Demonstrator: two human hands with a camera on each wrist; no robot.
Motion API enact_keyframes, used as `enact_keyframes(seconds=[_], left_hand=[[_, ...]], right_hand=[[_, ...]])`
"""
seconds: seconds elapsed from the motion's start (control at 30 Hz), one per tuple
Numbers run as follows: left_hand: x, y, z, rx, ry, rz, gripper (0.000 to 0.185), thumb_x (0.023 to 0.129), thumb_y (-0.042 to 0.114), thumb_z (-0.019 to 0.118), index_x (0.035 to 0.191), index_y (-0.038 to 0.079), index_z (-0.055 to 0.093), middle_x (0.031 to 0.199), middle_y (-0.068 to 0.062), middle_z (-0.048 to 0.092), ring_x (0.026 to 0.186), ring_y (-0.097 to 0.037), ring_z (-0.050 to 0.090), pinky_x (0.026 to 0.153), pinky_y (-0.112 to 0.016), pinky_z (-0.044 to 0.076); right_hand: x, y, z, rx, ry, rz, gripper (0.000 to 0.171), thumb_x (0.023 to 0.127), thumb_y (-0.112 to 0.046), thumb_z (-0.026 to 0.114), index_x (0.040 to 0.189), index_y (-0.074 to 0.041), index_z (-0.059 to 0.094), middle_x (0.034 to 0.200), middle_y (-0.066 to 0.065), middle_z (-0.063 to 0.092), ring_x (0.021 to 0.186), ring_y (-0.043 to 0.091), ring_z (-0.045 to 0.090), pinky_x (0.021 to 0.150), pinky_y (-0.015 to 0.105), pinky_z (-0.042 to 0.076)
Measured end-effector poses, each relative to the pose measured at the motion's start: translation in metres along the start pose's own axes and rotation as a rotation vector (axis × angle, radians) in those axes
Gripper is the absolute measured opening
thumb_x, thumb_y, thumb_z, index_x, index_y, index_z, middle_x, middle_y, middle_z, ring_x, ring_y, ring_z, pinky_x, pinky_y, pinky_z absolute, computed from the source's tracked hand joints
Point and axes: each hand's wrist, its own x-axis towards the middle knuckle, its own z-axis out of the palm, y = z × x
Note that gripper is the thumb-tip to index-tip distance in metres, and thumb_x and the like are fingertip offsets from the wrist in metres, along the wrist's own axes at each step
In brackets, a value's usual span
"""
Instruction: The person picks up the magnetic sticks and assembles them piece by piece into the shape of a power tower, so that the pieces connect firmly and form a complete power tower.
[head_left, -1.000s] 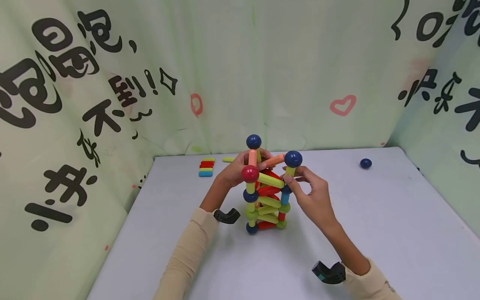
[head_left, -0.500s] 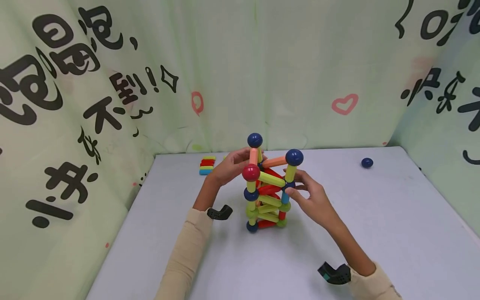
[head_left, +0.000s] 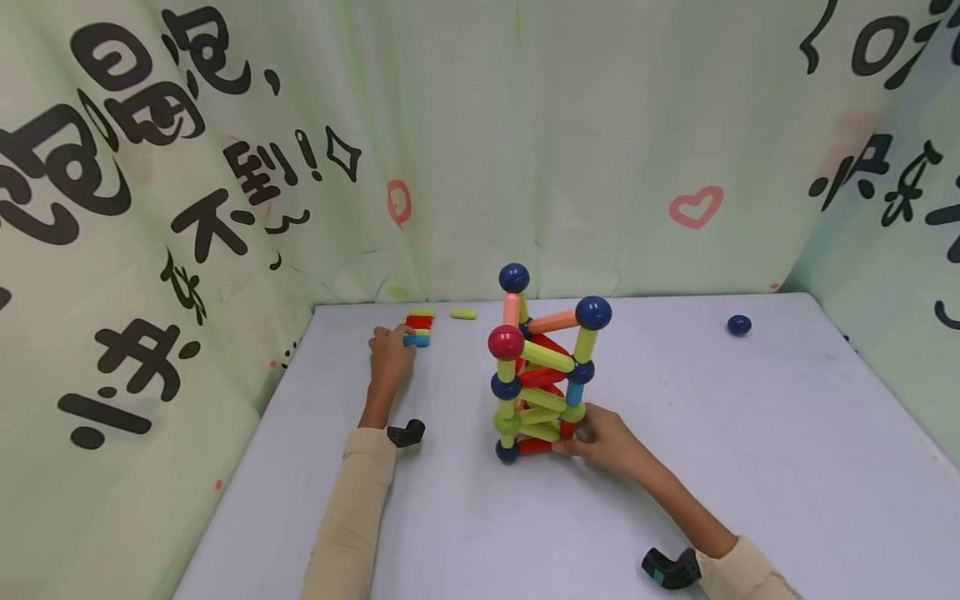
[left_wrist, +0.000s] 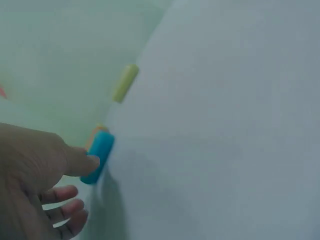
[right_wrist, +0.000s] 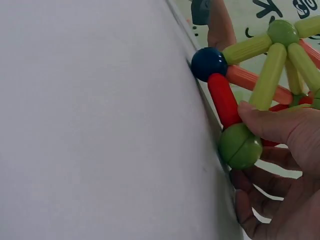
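Note:
A tower of magnetic sticks and balls (head_left: 546,357) stands upright on the table, yellow-green, red, orange and blue, with dark blue balls at two top corners and a red one in front. At its lower right corner my right hand (head_left: 611,442) holds the base. In the right wrist view the thumb lies at a red stick (right_wrist: 223,97) just above a green ball (right_wrist: 240,147), with the other fingers curled behind. My left hand (head_left: 390,358) is at the small stick pile on the left, pinching a blue stick (left_wrist: 104,145), its thumb across the near side.
Beyond the blue stick lie red sticks (head_left: 420,322) and yellow-green ones in a row. A lone yellow-green stick (head_left: 462,314) is near the table's back edge. One dark blue ball (head_left: 738,325) sits at the back right. A printed curtain (head_left: 600,167) hangs behind the table (head_left: 675,400).
My left hand has left the tower's upper part and moved left to the stick pile. The right hand has slid down from the upper right ball to the tower's base.

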Motion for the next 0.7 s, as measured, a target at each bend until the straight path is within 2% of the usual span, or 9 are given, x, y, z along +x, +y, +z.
enact_keyframes(seconds=[0.1, 0.23, 0.3, 0.37, 0.43, 0.53, 0.6, 0.7], left_hand=[[0.001, -0.009, 0.004, 0.055, 0.017, 0.009, 0.027, 0.095, 0.012, 0.062, 0.121, 0.007, 0.061, 0.128, -0.024, 0.042, 0.118, -0.04, 0.041, 0.092, -0.049, 0.046], [0.002, -0.013, 0.003, 0.115, 0.007, 0.037, 0.023, 0.094, 0.015, 0.065, 0.115, 0.007, 0.061, 0.122, -0.021, 0.05, 0.115, -0.038, 0.048, 0.088, -0.049, 0.049], [-0.001, -0.01, 0.001, 0.106, 0.005, 0.053, 0.022, 0.093, 0.016, 0.066, 0.112, 0.005, 0.062, 0.116, -0.02, 0.055, 0.11, -0.036, 0.053, 0.085, -0.048, 0.051], [-0.006, -0.001, -0.004, 0.034, 0.02, 0.076, 0.023, 0.093, 0.017, 0.066, 0.111, 0.003, 0.063, 0.111, -0.018, 0.059, 0.104, -0.033, 0.057, 0.083, -0.045, 0.052], [-0.013, 0.015, -0.01, -0.131, 0.022, 0.096, 0.026, 0.093, 0.018, 0.066, 0.111, 0.001, 0.064, 0.106, -0.016, 0.062, 0.099, -0.029, 0.06, 0.081, -0.04, 0.051], [-0.029, 0.049, -0.028, -0.479, -0.028, 0.118, 0.031, 0.094, 0.022, 0.065, 0.116, -0.001, 0.064, 0.099, -0.011, 0.065, 0.093, -0.021, 0.061, 0.077, -0.03, 0.048], [-0.044, 0.074, -0.043, -0.727, -0.112, 0.122, 0.033, 0.096, 0.024, 0.063, 0.118, -0.001, 0.063, 0.096, -0.006, 0.066, 0.09, -0.017, 0.06, 0.073, -0.025, 0.046], [-0.069, 0.107, -0.067, -1.031, -0.254, 0.149, 0.028, 0.098, 0.024, 0.059, 0.114, 0.001, 0.063, 0.091, 0.0, 0.069, 0.088, -0.013, 0.06, 0.07, -0.022, 0.045]], right_hand=[[0.001, 0.0, 0.007, -0.007, 0.026, -0.037, 0.057, 0.081, -0.026, 0.08, 0.128, -0.004, 0.056, 0.116, 0.011, 0.068, 0.102, 0.024, 0.061, 0.087, 0.045, 0.054], [0.001, -0.002, 0.014, -0.021, 0.068, -0.071, 0.058, 0.08, -0.024, 0.081, 0.129, -0.006, 0.055, 0.119, 0.01, 0.068, 0.105, 0.025, 0.062, 0.091, 0.047, 0.054], [0.0, -0.003, 0.016, -0.03, 0.087, -0.072, 0.059, 0.08, -0.023, 0.081, 0.129, -0.006, 0.054, 0.118, 0.01, 0.068, 0.105, 0.024, 0.063, 0.09, 0.046, 0.054], [-0.001, -0.006, 0.017, -0.032, 0.099, -0.07, 0.059, 0.08, -0.021, 0.081, 0.13, -0.007, 0.054, 0.119, 0.009, 0.068, 0.106, 0.025, 0.063, 0.092, 0.047, 0.054], [-0.003, -0.007, 0.019, -0.035, 0.105, -0.067, 0.06, 0.08, -0.02, 0.081, 0.131, -0.007, 0.053, 0.121, 0.009, 0.067, 0.109, 0.026, 0.063, 0.094, 0.049, 0.052], [-0.005, -0.011, 0.022, -0.023, 0.114, -0.07, 0.061, 0.08, -0.018, 0.081, 0.132, -0.008, 0.052, 0.123, 0.01, 0.066, 0.113, 0.029, 0.063, 0.097, 0.051, 0.051], [-0.006, -0.012, 0.023, -0.026, 0.123, -0.076, 0.061, 0.08, -0.017, 0.081, 0.132, -0.008, 0.052, 0.123, 0.01, 0.067, 0.113, 0.029, 0.063, 0.096, 0.051, 0.051], [-0.007, -0.013, 0.025, -0.026, 0.137, -0.076, 0.061, 0.079, -0.016, 0.081, 0.132, -0.008, 0.053, 0.123, 0.01, 0.067, 0.114, 0.029, 0.063, 0.097, 0.051, 0.051]])
